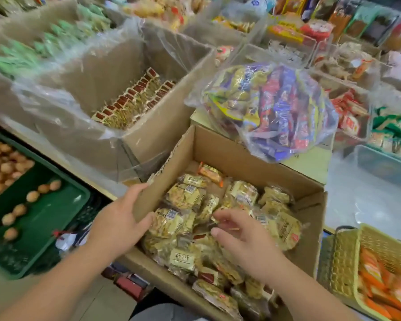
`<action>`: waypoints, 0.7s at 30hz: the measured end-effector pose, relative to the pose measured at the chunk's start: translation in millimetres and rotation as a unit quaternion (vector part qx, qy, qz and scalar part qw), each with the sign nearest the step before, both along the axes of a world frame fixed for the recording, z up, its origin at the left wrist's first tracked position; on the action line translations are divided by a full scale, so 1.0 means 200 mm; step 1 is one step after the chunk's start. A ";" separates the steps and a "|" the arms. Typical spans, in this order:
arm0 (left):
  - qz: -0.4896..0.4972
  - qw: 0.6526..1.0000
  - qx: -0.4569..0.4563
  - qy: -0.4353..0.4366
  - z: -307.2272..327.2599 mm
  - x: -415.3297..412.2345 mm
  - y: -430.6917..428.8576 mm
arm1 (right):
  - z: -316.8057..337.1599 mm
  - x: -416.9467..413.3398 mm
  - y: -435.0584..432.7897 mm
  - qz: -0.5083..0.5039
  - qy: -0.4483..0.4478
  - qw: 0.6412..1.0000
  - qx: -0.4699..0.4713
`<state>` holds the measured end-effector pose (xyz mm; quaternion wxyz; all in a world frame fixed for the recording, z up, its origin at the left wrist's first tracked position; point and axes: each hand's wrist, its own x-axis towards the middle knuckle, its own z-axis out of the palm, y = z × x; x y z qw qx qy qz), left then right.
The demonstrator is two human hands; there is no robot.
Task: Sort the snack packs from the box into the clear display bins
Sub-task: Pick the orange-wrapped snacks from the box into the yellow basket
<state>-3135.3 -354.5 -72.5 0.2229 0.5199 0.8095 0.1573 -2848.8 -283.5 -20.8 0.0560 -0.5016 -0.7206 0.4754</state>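
An open cardboard box [245,156] sits in front of me, filled with several clear-wrapped yellow snack packs [185,195]. My left hand [123,216] grips the box's left wall, thumb inside and fingers on the outer side. My right hand [239,235] hovers over the packs in the middle of the box, fingers loosely curled and holding nothing. Clear display bins [347,66] with assorted snacks stand at the back right.
A larger plastic-lined carton [153,140] with red-topped packs stands behind left. A clear bag of blue and red packs [276,112] lies behind the box. A green tray [56,218] of round brown pieces is at left, a yellow woven basket [347,256] at right.
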 end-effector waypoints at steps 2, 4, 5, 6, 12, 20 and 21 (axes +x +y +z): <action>-0.002 0.997 0.009 -0.071 -0.01 -0.03 -0.01 | -0.08 -0.19 0.04 -0.014 -0.031 0.997 -0.075; -0.016 0.993 0.019 -0.113 -0.02 -0.04 -0.02 | -0.20 -0.34 0.07 -0.014 -0.107 0.986 -0.130; -0.020 0.992 0.023 -0.126 -0.02 -0.04 -0.02 | -0.25 -0.40 0.09 -0.017 -0.144 0.978 -0.148; -0.021 0.991 0.025 -0.133 -0.03 -0.04 -0.02 | -0.32 -0.46 0.11 -0.025 -0.174 0.971 -0.160; -0.030 0.990 0.039 -0.131 -0.07 -0.07 -0.02 | -0.56 -0.62 0.19 -0.219 -0.162 0.929 -0.249; -0.031 0.986 0.056 -0.152 -0.10 -0.09 -0.02 | -0.66 -0.67 0.24 -0.395 -0.063 0.848 -0.347; -0.029 0.986 0.055 -0.152 -0.09 -0.09 -0.02 | -0.67 -0.68 0.24 -0.385 -0.074 0.850 -0.353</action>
